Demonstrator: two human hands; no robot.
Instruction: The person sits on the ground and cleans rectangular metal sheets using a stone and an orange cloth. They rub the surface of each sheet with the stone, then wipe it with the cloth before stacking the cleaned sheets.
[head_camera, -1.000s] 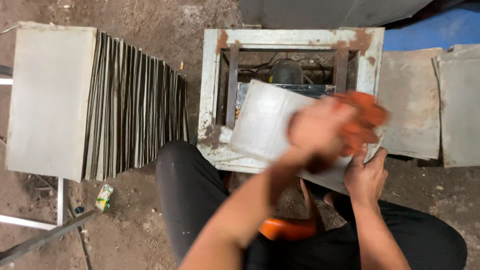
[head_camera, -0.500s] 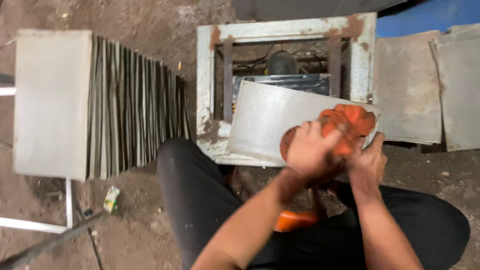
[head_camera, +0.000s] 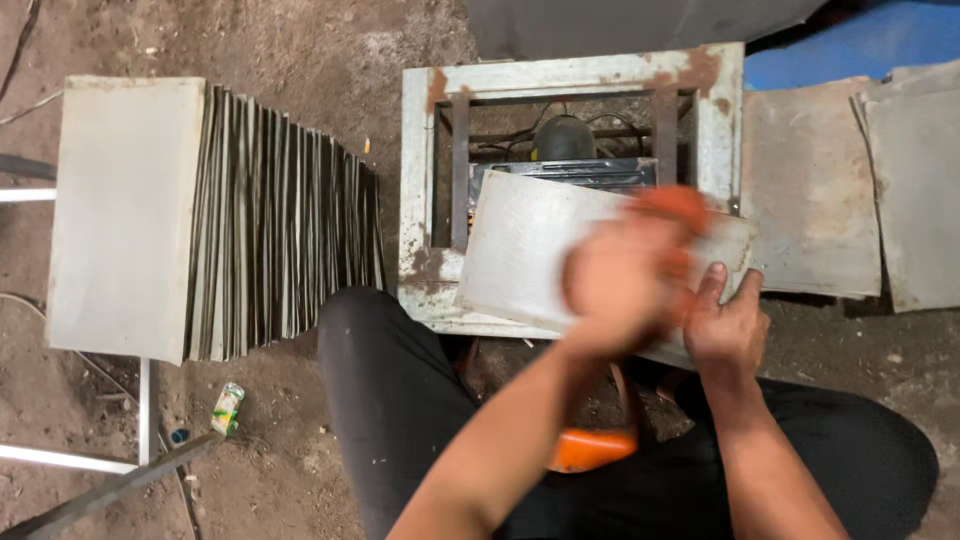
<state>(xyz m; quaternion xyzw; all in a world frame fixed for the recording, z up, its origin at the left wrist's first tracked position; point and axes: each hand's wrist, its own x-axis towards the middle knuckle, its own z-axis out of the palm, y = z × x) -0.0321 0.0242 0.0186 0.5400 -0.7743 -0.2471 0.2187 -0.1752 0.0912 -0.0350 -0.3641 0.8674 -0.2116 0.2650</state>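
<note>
Two hands on one grey metal sheet (head_camera: 530, 250), which lies tilted across the near-right corner of a rusty white metal frame (head_camera: 420, 200). Sheet's far-left corner sits over the frame opening; its near-right edge overhangs the frame toward me.

My right hand (head_camera: 728, 322) is at the sheet's near-right edge, fingers (head_camera: 712, 285) pointing far and lying on the top face, thumb spread out to the right. Looks like it pins the sheet flat rather than pinching it. Can't see anything under the palm.

My left hand (head_camera: 620, 280) is over the sheet's right half, heavily motion-blurred. An orange cloth or pad (head_camera: 668, 205) shows at its far side, touching or just above the sheet; can't tell which. The left fingers seem curled on that orange thing, but the blur is too strong to confirm.

Inside the frame, far of the sheet: a dark rounded motor-like part (head_camera: 563, 135) with wires, and two rusty uprights.

Left of the frame, on the dirt floor (head_camera: 300, 60): a row of many thin grey sheets standing on edge (head_camera: 280, 240), packed close, with a flat pale sheet (head_camera: 125, 215) on the left end.

Right of the frame: more grey sheets lying flat, overlapped (head_camera: 810, 190). Blue surface (head_camera: 850, 45) at the far right.

Near: my legs in black trousers (head_camera: 400, 400), an orange stool (head_camera: 590, 450) between them. A small green-and-white carton (head_camera: 227, 408) on the floor at near left, beside a metal bar (head_camera: 110, 490).
</note>
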